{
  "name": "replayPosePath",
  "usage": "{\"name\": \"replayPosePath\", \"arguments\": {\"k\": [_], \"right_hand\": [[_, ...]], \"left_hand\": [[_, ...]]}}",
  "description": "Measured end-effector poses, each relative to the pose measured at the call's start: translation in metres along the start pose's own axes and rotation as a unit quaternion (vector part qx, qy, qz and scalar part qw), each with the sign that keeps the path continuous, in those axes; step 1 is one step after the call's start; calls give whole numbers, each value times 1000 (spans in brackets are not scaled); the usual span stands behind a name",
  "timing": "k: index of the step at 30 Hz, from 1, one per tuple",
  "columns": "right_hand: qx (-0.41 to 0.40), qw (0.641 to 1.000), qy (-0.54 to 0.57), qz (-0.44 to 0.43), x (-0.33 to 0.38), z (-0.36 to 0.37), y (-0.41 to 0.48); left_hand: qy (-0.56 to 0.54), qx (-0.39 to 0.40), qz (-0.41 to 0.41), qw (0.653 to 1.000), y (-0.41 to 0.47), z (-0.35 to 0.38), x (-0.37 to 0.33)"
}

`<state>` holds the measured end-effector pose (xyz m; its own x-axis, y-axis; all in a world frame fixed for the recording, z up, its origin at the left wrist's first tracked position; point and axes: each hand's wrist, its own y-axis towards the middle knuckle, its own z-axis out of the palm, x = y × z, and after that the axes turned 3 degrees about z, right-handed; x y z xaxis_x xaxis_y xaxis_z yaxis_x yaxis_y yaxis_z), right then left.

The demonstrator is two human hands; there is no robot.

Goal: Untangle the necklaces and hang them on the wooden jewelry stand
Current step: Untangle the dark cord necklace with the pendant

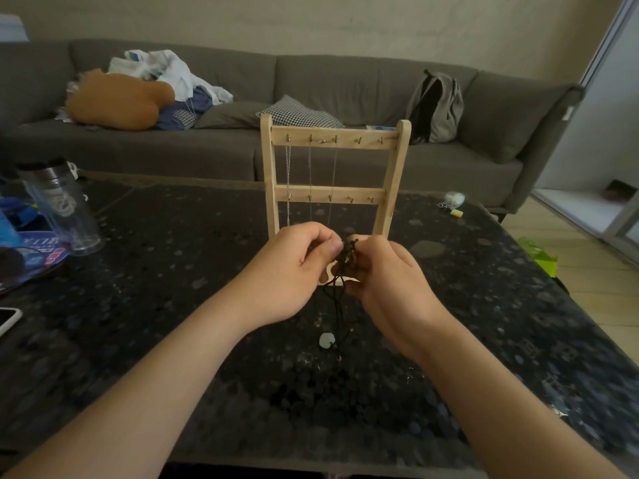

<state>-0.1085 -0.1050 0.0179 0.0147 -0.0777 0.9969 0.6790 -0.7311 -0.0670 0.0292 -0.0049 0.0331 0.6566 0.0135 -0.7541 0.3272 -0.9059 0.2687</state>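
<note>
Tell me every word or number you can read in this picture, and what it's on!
Nothing here can be read.
Blue packet on the left: white and red print, too blurred to read.
White bag on the sofa: a blue mark, too small to read.
Wooden jewelry stand and black cord necklace: no writing shows.

A home living room: a long grey sofa (pixel 311 98) strewn with laundry (pixel 166 77) behind a dark coffee table (pixel 173 271).
</note>
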Motion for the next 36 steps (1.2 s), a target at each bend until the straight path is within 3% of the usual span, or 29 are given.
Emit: {"name": "replayPosePath", "arguments": {"k": [6,10,13,18,24,32,36], "right_hand": [[-66,994,-24,-85,3,-1,-1],[-113,987,20,-108,4,-5,1],[-84,989,66,-98,5,-7,2],[-35,993,63,-89,2,-3,2],[-42,993,19,-106,7,-6,-3],[-1,991,-82,-110,5,-1,-6],[21,986,-115,-118,7,-3,-6]], "left_hand": [[35,1,-5,999,1,-3,-2],[18,-20,-32,999,-1,-3,-1],[-107,-39,-98,989,1,1,-1],[-355,-26,-174,918,3,5,-7],[-241,-20,-84,967,0,2,-1],[-273,-27,-132,952,2,1,0],[-192,-63,-104,974,1,-1,0]]}}
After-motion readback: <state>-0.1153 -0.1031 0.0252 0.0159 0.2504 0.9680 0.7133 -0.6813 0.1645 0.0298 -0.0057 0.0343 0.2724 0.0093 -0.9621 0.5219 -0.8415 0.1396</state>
